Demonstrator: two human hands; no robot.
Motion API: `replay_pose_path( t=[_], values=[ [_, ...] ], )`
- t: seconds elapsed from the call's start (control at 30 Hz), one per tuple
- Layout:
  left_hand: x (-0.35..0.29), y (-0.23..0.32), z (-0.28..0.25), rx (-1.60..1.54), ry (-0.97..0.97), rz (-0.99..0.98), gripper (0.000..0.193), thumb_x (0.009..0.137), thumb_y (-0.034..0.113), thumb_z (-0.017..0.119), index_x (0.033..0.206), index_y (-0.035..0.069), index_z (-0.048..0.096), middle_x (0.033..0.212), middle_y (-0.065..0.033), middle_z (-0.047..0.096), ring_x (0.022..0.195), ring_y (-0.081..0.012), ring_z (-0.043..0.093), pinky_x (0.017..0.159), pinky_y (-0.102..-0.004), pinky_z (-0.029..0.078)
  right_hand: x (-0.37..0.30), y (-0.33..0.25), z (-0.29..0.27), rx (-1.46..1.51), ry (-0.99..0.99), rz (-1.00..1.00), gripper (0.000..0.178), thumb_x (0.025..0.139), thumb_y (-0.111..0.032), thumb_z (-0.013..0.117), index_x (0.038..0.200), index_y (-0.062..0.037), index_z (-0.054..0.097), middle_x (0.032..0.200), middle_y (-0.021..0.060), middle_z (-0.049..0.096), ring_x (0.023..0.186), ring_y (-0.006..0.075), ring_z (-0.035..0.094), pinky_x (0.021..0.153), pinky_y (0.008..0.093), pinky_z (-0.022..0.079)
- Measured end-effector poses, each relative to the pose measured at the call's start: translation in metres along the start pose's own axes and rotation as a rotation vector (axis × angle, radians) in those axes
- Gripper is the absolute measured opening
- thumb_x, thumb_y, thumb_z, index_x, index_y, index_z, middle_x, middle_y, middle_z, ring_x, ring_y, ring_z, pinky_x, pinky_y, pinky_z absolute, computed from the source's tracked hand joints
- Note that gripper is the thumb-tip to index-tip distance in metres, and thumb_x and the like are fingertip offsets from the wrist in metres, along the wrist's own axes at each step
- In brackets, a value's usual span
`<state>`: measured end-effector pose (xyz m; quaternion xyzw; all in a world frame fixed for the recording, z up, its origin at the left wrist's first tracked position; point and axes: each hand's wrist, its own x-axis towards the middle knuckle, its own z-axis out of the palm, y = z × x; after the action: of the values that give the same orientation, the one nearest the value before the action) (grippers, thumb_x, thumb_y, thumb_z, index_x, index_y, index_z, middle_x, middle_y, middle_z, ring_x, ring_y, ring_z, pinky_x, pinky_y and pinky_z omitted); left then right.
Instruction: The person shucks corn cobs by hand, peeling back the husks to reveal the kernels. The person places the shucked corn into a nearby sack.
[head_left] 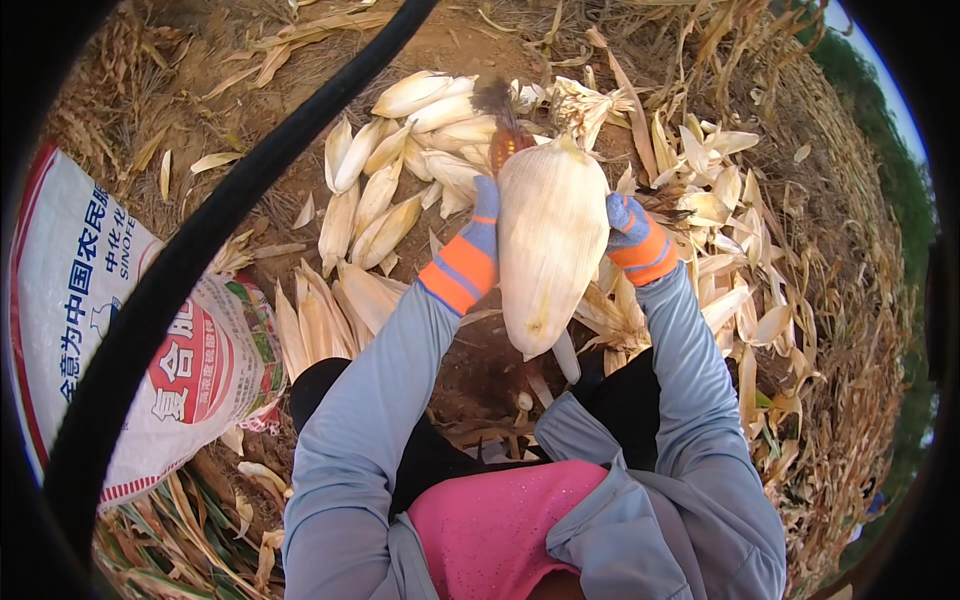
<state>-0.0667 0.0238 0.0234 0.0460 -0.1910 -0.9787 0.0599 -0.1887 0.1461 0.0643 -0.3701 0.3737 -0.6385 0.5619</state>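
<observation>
Both hands wear blue-grey gloves with orange bands. Between them is an ear of corn (508, 143), its reddish-orange kernels and dark silk showing at the far end. A broad, pale dry husk (550, 240) spreads toward me and covers most of the ear. My left hand (468, 248) grips the left side, thumb pointing up along it. On the right edge, my right hand (640, 238) is closed with its fingers curled. The husk hides part of the fingers on both sides. Just beyond lies a heap of unhusked corn ears (385, 190) on the soil.
At the left stands a white woven sack (200, 370) with red and blue print. Loose husks (725, 270) are piled on the right, and more husks (318, 315) lie near my left knee. A thick black strap (230, 200) crosses the left side of the view. Dry stalks cover the ground around.
</observation>
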Motion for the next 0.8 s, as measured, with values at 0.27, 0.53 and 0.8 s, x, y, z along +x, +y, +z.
replay_pose_path(
  t=[0.27, 0.53, 0.8],
  values=[
    [0.003, -0.002, -0.032, -0.148, 0.167, 0.071, 0.075, 0.077, 0.066, 0.028, 0.122, 0.006, 0.038, 0.115, -0.0128, 0.048, 0.099, -0.0272, 0.049, 0.087, -0.0359, 0.039, -0.021, 0.007, -0.035, -0.02, 0.085, 0.028, 0.064, 0.072, -0.044, 0.061, 0.115, 0.0009, 0.045, 0.109, 0.0123, 0.053, 0.098, 0.0237, 0.052, 0.087, 0.0357, 0.04],
    [-0.007, -0.005, -0.06, -0.133, 0.417, 0.227, 0.074, 0.078, 0.065, 0.03, 0.121, 0.006, 0.038, 0.113, -0.013, 0.048, 0.098, -0.0267, 0.049, 0.086, -0.0355, 0.039, -0.051, -0.006, -0.062, 0.018, 0.118, -0.106, 0.046, 0.079, -0.026, 0.056, 0.118, -0.004, 0.043, 0.111, 0.0094, 0.052, 0.098, 0.019, 0.051, 0.084, 0.0326, 0.042],
    [-0.012, -0.001, -0.073, 0.054, 0.669, 0.356, 0.072, 0.078, 0.063, 0.031, 0.12, 0.005, 0.038, 0.112, -0.0132, 0.049, 0.096, -0.0261, 0.049, 0.085, -0.035, 0.039, -0.075, -0.011, -0.116, 0.086, 0.131, -0.189, 0.045, 0.087, -0.034, 0.04, 0.125, -0.0095, 0.035, 0.122, 0.0086, 0.043, 0.109, 0.0227, 0.043, 0.093, 0.0368, 0.035]
  ],
)
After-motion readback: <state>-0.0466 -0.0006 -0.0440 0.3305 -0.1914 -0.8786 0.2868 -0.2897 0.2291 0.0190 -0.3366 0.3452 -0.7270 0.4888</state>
